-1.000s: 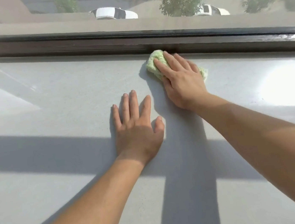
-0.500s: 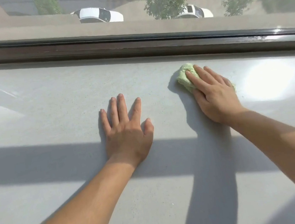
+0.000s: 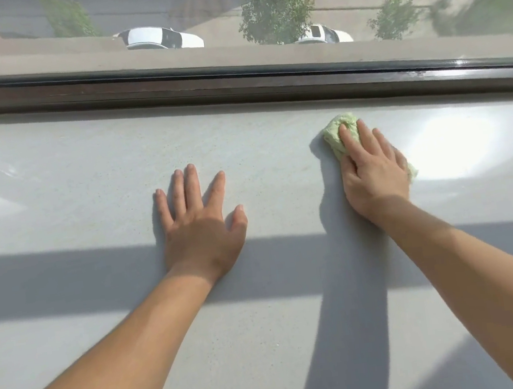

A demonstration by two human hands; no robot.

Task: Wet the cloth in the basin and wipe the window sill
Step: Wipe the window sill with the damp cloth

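Note:
A wide pale grey window sill (image 3: 86,189) fills the view. A bunched light green cloth (image 3: 335,134) lies on it, right of centre and a little short of the frame. My right hand (image 3: 372,173) presses down on the cloth with straight fingers and covers most of it; only its far left end and a bit at the right show. My left hand (image 3: 199,224) rests flat on the bare sill with fingers spread, well left of the cloth. No basin is in view.
A dark brown window frame (image 3: 235,83) runs along the far edge of the sill, with glass above it showing a street, trees and parked cars far below. A bright sun patch (image 3: 456,147) lies right of the cloth. Shadow bands cross the sill.
My right hand has slid the cloth to the right along the sill and slightly back from the frame. My left hand has stayed planted flat.

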